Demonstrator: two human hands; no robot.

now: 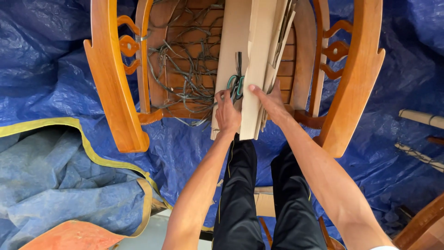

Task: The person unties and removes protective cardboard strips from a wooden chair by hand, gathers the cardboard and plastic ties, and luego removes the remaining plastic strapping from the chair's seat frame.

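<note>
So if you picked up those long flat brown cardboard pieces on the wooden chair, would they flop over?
The long flat brown cardboard pieces look thin, so they would probably bend somewhat. They seem light: the right hand steadies them with spread fingers alone. Being loosely stacked, they may slide apart on the wooden chair.

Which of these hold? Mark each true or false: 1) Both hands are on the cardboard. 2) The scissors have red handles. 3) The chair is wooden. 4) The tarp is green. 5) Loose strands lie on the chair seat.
1) True: the left hand and right hand both rest on the cardboard.
2) False: the scissors have green handles, and lie between the two hands.
3) True: the chair is of varnished orange-brown wood.
4) False: the tarp is blue, with a yellow edge at the left.
5) True: dark strands lie tangled over the seat slats.
</note>
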